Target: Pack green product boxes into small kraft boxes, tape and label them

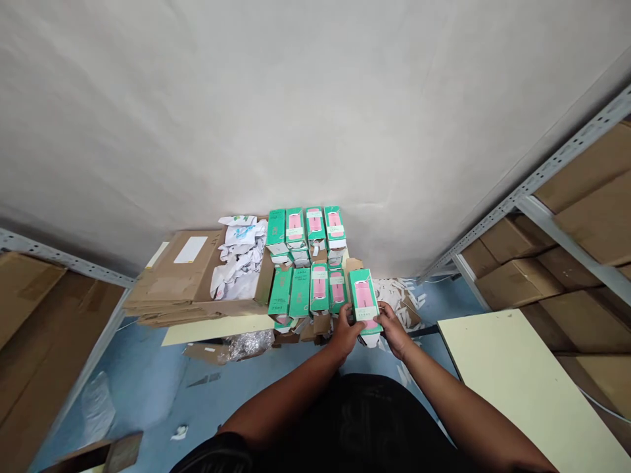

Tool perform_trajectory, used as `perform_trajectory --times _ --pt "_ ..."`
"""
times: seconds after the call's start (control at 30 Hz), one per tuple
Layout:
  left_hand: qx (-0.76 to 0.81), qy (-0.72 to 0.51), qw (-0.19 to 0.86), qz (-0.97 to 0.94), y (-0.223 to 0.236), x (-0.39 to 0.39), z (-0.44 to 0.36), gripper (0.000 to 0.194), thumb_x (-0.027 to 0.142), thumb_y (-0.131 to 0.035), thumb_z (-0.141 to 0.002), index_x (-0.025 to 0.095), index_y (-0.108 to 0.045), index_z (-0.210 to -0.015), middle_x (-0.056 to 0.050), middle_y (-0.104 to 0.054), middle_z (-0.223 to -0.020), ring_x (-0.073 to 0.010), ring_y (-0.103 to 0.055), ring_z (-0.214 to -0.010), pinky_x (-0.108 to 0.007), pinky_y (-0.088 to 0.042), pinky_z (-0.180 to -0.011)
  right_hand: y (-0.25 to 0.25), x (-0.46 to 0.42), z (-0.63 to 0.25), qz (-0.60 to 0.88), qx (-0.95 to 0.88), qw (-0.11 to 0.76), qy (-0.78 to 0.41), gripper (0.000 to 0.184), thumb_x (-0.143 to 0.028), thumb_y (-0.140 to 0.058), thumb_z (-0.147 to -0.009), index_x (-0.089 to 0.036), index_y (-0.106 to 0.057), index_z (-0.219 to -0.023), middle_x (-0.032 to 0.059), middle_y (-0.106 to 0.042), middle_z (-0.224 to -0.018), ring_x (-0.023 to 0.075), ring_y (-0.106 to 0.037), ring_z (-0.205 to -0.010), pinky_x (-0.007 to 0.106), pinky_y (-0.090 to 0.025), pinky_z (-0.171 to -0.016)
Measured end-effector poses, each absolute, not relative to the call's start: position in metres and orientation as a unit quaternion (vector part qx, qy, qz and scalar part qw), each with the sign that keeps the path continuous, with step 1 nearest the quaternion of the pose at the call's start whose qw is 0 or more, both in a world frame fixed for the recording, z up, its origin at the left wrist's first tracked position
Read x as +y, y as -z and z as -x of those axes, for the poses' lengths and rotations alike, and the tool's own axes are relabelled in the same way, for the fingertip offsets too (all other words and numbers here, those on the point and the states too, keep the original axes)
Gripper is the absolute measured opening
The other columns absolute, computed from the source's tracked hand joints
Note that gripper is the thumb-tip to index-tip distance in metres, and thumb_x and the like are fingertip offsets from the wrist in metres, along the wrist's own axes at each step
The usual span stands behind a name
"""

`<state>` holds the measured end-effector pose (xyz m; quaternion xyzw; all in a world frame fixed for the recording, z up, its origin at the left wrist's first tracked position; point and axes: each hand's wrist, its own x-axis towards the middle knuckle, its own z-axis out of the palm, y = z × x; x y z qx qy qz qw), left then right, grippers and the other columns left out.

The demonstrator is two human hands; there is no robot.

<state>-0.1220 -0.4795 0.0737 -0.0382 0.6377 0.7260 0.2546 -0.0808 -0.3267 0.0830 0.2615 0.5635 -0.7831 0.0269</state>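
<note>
Green box (365, 299) with a pink window sits gripped between both hands, left hand (346, 330) and right hand (393, 328) closed on its lower end. Beyond the hands stand rows of matching boxes (308, 263).

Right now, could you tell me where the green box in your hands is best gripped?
By its two long side edges near the lower end, as the left hand and right hand grip the green box now: it is slim, with an open bottom flap, so probably best gripped from either side.
</note>
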Motion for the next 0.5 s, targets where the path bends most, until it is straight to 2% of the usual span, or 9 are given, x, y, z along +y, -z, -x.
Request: perform_trajectory --times 0.2,0.37,0.5 --pt "0.635 -0.715 0.292 -0.007 -0.084 -0.422 0.094 0.063 0.028 -0.077 -0.074 0.023 -0.048 -0.129 -0.012 -0.066 -0.126 -0.0225 -0.07 -0.098 -0.036 -0.057 -0.088 -0.081 -0.271 0.038 -0.283 0.539 -0.009 0.794 0.049 -0.032 -0.067 -0.065 -0.029 -0.059 -0.114 0.0017 -0.075 -0.1 0.0246 -0.069 -0.082 0.029 -0.049 -0.062" --pt "0.628 -0.694 0.349 -0.046 -0.088 -0.356 0.057 0.064 0.028 -0.078 -0.072 0.024 -0.048 -0.127 -0.012 -0.064 -0.127 -0.0232 -0.069 -0.099 -0.036 -0.057 -0.085 -0.075 -0.209 -0.019 -0.305 0.527 -0.073 0.79 0.043 -0.031 -0.068 -0.067 -0.028 -0.06 -0.109 0.0018 -0.074 -0.097 0.0255 -0.069 -0.085 0.031 -0.051 -0.066" --pt "0.628 -0.661 0.4 -0.093 -0.085 -0.293 0.02 0.064 0.023 -0.078 -0.069 0.023 -0.048 -0.126 -0.011 -0.062 -0.126 -0.0217 -0.068 -0.098 -0.036 -0.057 -0.085 -0.072 -0.155 -0.079 -0.341 0.506 -0.112 0.784 0.044 -0.03 -0.068 -0.065 -0.029 -0.059 -0.109 0.0007 -0.072 -0.095 0.0236 -0.068 -0.083 0.032 -0.051 -0.068"
